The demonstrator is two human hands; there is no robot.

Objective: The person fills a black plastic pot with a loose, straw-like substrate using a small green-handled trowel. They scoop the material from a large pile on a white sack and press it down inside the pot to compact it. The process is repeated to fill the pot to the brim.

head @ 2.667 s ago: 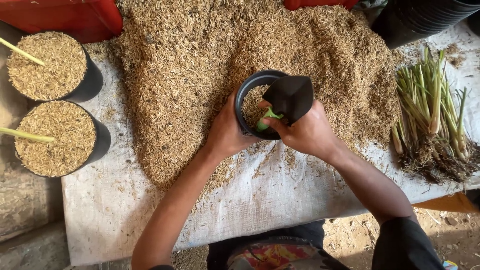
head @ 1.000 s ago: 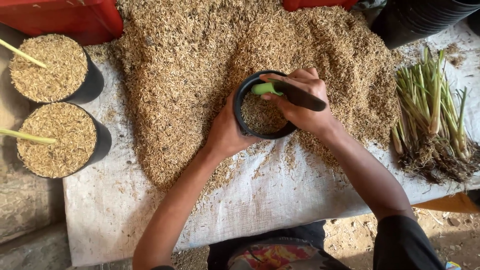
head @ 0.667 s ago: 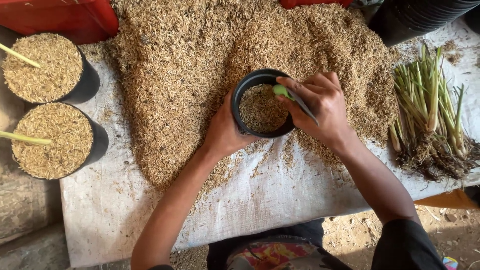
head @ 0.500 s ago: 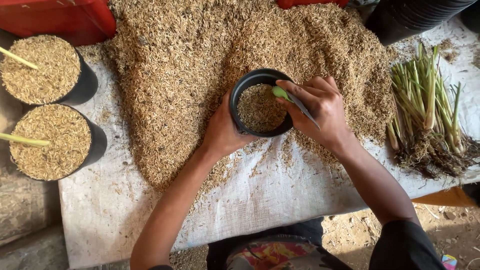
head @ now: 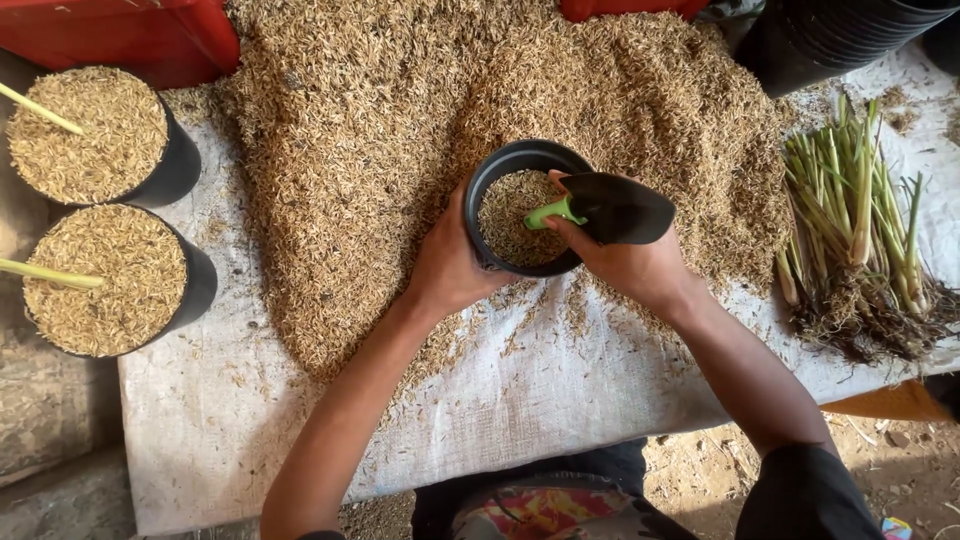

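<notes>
The black pot [head: 525, 208], part-filled with husk, is sitting in the husk pile [head: 400, 120] on the bench [head: 250, 420], the left hand [head: 450, 262] gripping its wall while the right hand [head: 625, 262] is clutching a black scoop [head: 615, 208] over its rim, so a tilted scoop or a slipping grip is likely risking husk spilling outside.

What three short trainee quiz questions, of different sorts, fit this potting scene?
1. True or false: the left hand holds the round black plastic pot by its side.
2. What does the right hand hold? A) black scoop with a green handle B) red crate C) bundle of green stalks
3. Fill in: the two filled black pots at the left each have one pale ____ stuck in them.

Key: 1 true. 2 A, the black scoop with a green handle, its handle end over the pot. 3 stalk.
</notes>
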